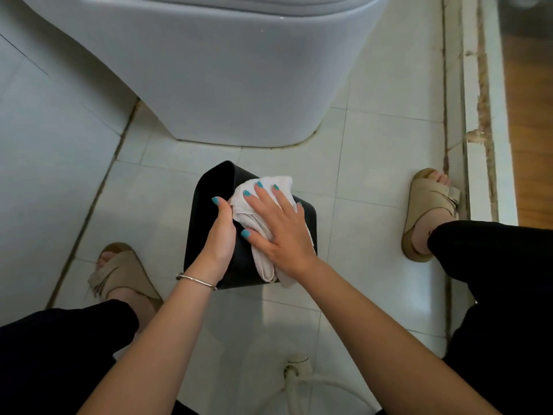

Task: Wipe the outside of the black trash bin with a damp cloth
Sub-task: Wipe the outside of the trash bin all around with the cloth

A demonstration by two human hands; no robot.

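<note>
While the wipe was clearly under way, I couldn't tell how much of the outside was already done: the black trash bin (209, 211) showed no obvious wet or dirty patches in the head view. Using the bin as reference. Biggest item: white toilet (215, 70), just beyond the bin, base sitting on the floor with a stained seal line around it. Pale tiled floor (374, 163) ran under and all around the bin, grout lines darkened; left of the bin the tiles turned greyer, possibly a wall face, can't say for sure. Far right of the bin was a worn door threshold (478, 100) with wood flooring past it. The bin itself was tipped on its side on the floor, open mouth toward the toilet, base toward the person, who squatted over it with a sandalled foot on either side. White cloth (263, 190) lay bunched over the upward-facing side of the bin, one end trailing off the near edge. Right hand (281, 232) lay flat on the cloth, fingers straight and spread, pressing it to the bin, not clenched. Left hand (220, 232) gripped the bin's left side, fingers wrapped over its edge, steadying it. Judgement: only the top face was being covered here; the left side, the face against the floor and the base likely still needed a pass, so the bin would need rotating. A white floor drain fitting (294, 369) sat nearer the person than the bin. Smallest: a thin bracelet (196, 281) on the left wrist.
</note>
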